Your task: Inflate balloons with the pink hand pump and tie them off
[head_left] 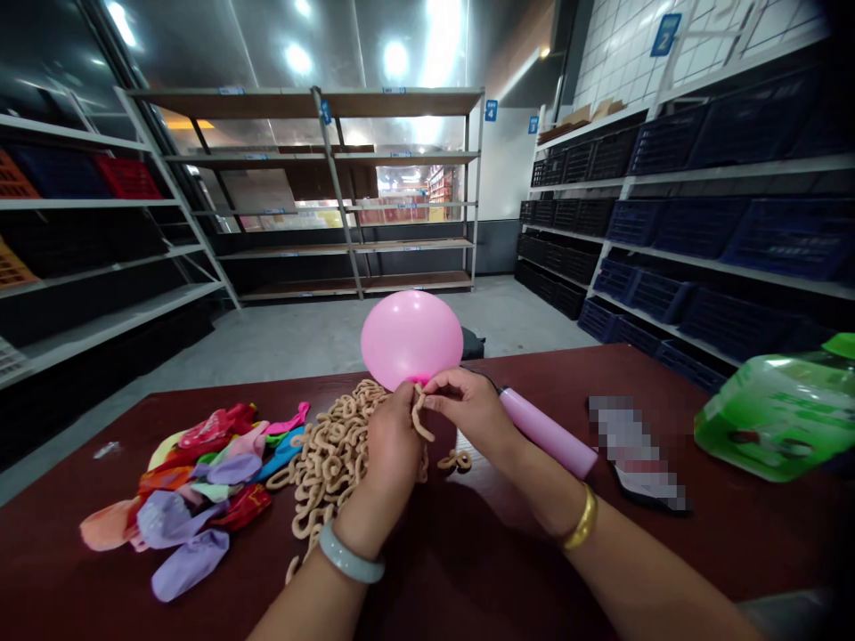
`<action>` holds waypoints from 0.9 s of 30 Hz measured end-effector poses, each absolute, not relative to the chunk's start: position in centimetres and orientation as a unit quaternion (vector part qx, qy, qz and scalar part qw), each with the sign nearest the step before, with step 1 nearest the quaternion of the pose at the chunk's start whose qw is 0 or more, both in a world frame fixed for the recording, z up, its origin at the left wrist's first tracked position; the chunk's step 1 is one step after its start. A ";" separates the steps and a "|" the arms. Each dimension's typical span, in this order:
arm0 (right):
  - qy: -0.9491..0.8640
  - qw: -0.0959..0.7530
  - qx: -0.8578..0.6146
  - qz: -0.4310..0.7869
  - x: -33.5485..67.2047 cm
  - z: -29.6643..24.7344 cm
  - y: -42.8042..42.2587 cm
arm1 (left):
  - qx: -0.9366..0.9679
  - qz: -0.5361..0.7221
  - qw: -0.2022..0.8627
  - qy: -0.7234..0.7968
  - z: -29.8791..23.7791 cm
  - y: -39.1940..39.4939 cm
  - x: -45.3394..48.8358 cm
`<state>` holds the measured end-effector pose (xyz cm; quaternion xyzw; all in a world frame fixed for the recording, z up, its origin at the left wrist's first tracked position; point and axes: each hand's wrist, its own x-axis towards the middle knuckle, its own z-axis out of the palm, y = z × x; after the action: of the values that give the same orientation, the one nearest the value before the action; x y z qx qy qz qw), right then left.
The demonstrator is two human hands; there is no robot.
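Observation:
A blown-up pink balloon (pixel 412 340) stands above the table's far edge, its neck down at my fingers. My left hand (pixel 394 436) is closed around the neck. Just right of it, my right hand (pixel 471 405) pinches a tan, curled, cord-like piece (pixel 420 417) against the neck; part of that piece hangs below my fingers. A heap of similar tan curled pieces (pixel 334 445) lies beside and partly behind my left hand. A couple of loose ones (pixel 455 460) rest under my right wrist.
On the dark red table (pixel 468 570), flat coloured balloons (pixel 200 481) lie left. To the right are a pink cylinder (pixel 548 432), a blurred flat object (pixel 634 454) and a green-liquid bottle (pixel 778 414). Beyond stand metal shelves (pixel 354 258) and racks of dark crates (pixel 708 223).

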<state>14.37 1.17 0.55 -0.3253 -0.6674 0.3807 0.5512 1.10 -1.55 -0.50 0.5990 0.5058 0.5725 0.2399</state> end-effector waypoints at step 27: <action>-0.760 0.482 -0.435 -0.011 14.0 0.5 0.1 | 0.670 0.505 0.131 0.529 -1.5 -0.7 1.8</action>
<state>14.03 0.10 0.52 -0.4349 -0.7604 -0.0113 0.4822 1.81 -0.66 -1.50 0.6696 0.5286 0.5050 0.1312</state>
